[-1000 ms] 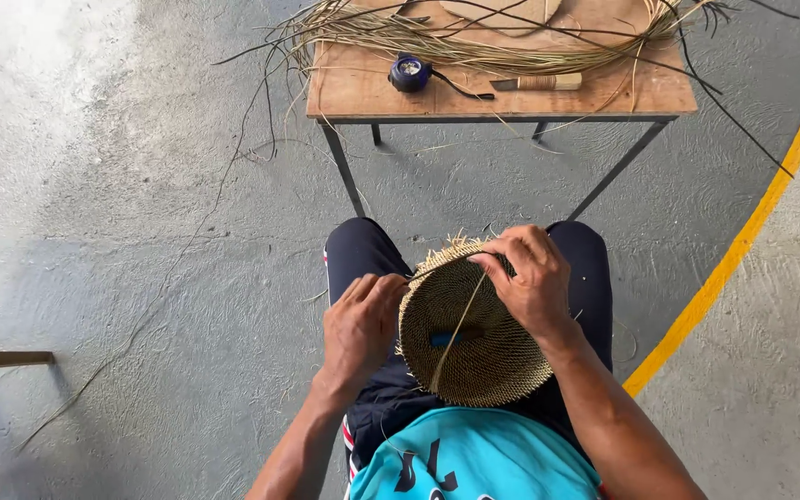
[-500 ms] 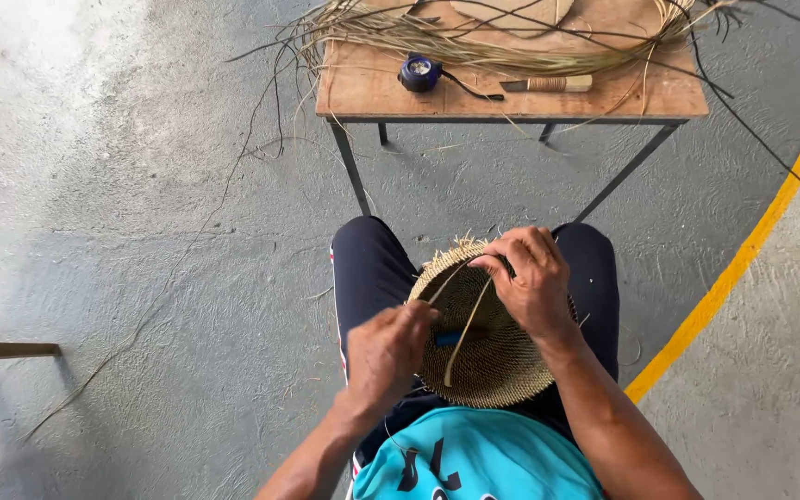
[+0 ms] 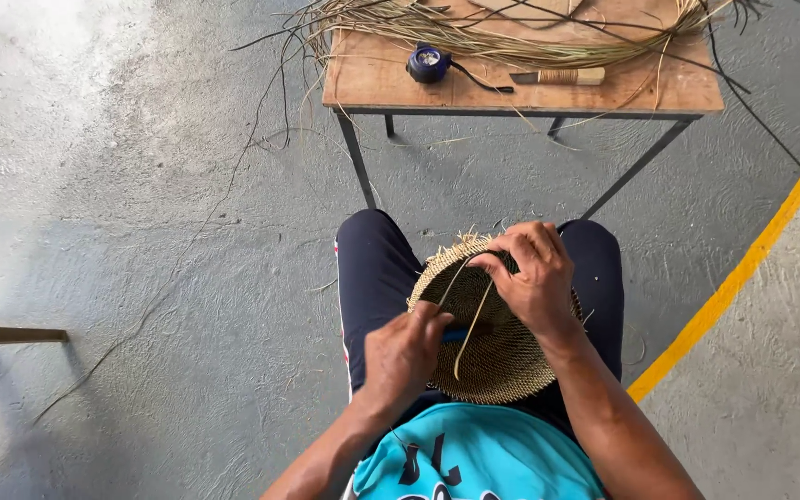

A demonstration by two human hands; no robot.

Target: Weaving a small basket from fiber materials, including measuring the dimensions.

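A round woven straw basket (image 3: pixel 497 356) rests on my lap, its hollow side facing up. My right hand (image 3: pixel 531 278) grips the basket's far rim and pinches a pale straw strand (image 3: pixel 470 324) that runs down across the weave. My left hand (image 3: pixel 405 356) is closed on a small tool with a blue handle (image 3: pixel 456 335) that lies inside the basket. Loose straw ends stick out along the far rim.
A small wooden table (image 3: pixel 391 83) on metal legs stands ahead, piled with long dried straw (image 3: pixel 511 28). On it lie a dark blue round tape measure (image 3: pixel 429 64) and a wooden-handled knife (image 3: pixel 557 77). A yellow floor line (image 3: pixel 752 259) runs at right. Wooden slats (image 3: pixel 2 333) show at left.
My left hand has moved from the basket's left edge into its middle and closed on the blue-handled tool. My right hand stays on the far rim with the strand.
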